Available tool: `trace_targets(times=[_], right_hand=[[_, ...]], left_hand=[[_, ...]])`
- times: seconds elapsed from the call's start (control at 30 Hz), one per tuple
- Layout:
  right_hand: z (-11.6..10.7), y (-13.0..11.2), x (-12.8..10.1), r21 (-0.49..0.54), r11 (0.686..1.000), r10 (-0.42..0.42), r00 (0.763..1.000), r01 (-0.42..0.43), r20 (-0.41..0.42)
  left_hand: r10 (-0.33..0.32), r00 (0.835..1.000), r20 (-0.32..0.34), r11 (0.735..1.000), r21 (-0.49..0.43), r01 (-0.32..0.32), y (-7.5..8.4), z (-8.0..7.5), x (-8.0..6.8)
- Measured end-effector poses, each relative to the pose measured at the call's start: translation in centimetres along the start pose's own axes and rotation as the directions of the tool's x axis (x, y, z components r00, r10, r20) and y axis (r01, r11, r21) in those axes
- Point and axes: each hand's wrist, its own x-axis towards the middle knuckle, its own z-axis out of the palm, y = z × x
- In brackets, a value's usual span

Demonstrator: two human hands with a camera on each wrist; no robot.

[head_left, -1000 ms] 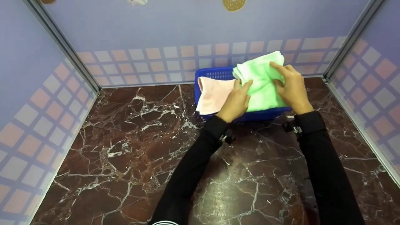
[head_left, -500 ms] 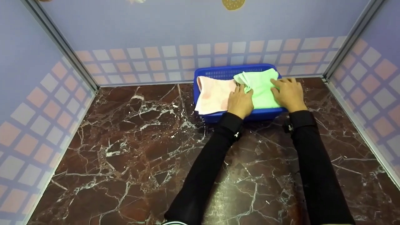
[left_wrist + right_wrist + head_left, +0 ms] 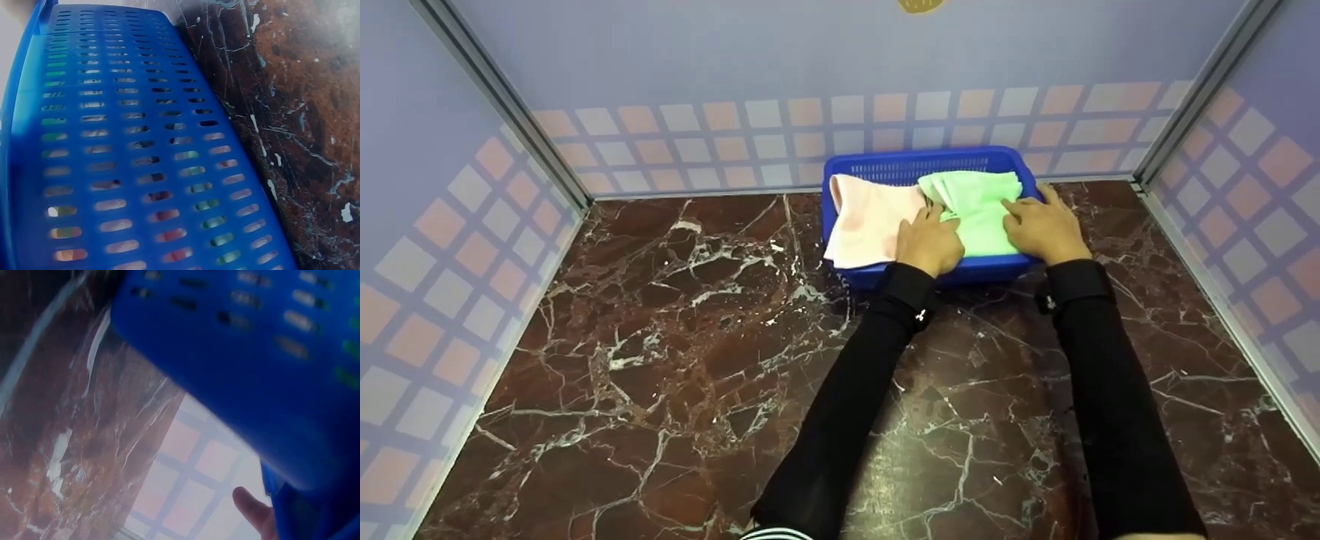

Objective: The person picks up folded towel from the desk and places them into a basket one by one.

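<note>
Pressing flat-fingered, my left hand and right hand now hold the green towel down inside the blue basket. A second ago I held it lifted above the basket; now it lies settled beside the pink towel, so the placing looks done.

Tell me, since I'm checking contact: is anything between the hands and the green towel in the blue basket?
Nothing visible: the left hand and right hand rest directly on the folded green towel, inside the blue slotted plastic basket.
</note>
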Motion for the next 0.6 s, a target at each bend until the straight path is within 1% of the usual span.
trace_targets(times=[0.1, 0.17, 0.23, 0.33, 0.4, 0.43, 0.47, 0.5, 0.53, 0.6], right_hand=[[0.4, -0.1, -0.4, 0.031, 0.999, 0.006, 1.0, -0.006, 0.011], [0.5, 0.1, -0.7, 0.077, 0.997, 0.026, 1.0, -0.025, -0.01], [0.5, 0.2, -0.9, 0.132, 0.991, 0.043, 0.997, -0.035, -0.057], [0.4, 0.6, -1.6, 0.183, 0.983, 0.036, 0.988, -0.009, -0.147], [0.2, 1.0, -2.5, 0.184, 0.983, 0.016, 0.98, 0.021, -0.197], [0.0, 1.4, -3.1, 0.173, 0.984, 0.004, 0.976, 0.034, -0.216], [-0.2, 1.7, -3.7, 0.156, 0.987, -0.008, 0.972, 0.045, -0.235], [-0.5, 2.2, -4.4, 0.134, 0.99, -0.015, 0.968, 0.049, -0.249], [-0.9, 2.7, -5.2, 0.11, 0.993, -0.018, 0.966, 0.048, -0.259], [-1.9, 3.7, -6.7, 0.065, 0.997, -0.012, 0.963, 0.031, -0.271]], left_hand=[[0.01, 1.0, -0.016, 1.0, -0.014, -0.01, -0.2, 0.3, -0.2], [0.019, 0.999, -0.051, 0.999, -0.037, -0.021, -0.4, 0.3, -0.3], [0.03, 0.993, -0.11, 0.998, -0.051, -0.036, -0.9, 0.0, -0.5], [0.053, 0.975, -0.215, 0.997, -0.044, -0.064, -2.8, -1.2, -1.4], [0.076, 0.96, -0.269, 0.996, -0.015, -0.083, -4.8, -2.2, -2.6], [0.089, 0.952, -0.294, 0.996, 0.004, -0.091, -6.1, -2.7, -3.3], [0.095, 0.941, -0.324, 0.995, 0.002, -0.1, -7.6, -3.1, -4.2], [0.096, 0.932, -0.349, 0.995, -0.001, -0.103, -9.2, -3.5, -5.3], [0.105, 0.919, -0.381, 0.994, 0.018, -0.106, -11.0, -3.8, -6.3], [0.1, 0.895, -0.434, 0.994, 0.011, -0.106, -14.7, -4.1, -8.7]])
